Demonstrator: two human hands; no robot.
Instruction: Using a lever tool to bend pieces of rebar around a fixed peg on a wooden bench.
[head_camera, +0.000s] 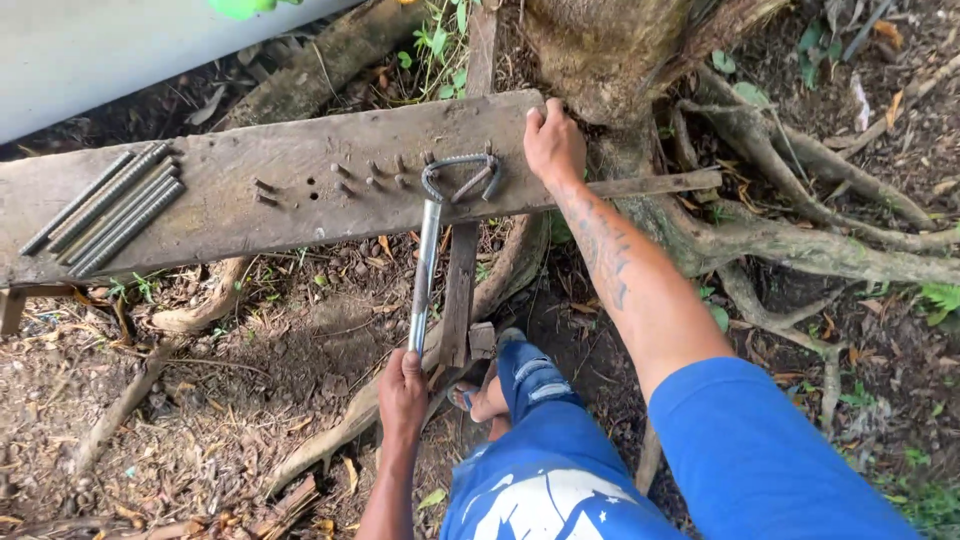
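My left hand (402, 388) grips the lower end of a long metal pipe (425, 270) that reaches up to the wooden plank (250, 200). At the pipe's top a bent steel rod (461, 177), shaped like a rounded triangle, lies among several pegs (370, 178) driven into the plank. My right hand (552, 142) presses on the plank's right end, just right of the bent rod. Several straight ribbed steel rods (115, 210) lie side by side on the plank's left part.
A tree trunk (610, 50) and thick roots (800, 240) stand right of the plank. A narrow board (460, 290) props the plank from below. My sandalled foot (478, 398) rests on dirt strewn with dry leaves. A pale flat panel (120, 50) lies at top left.
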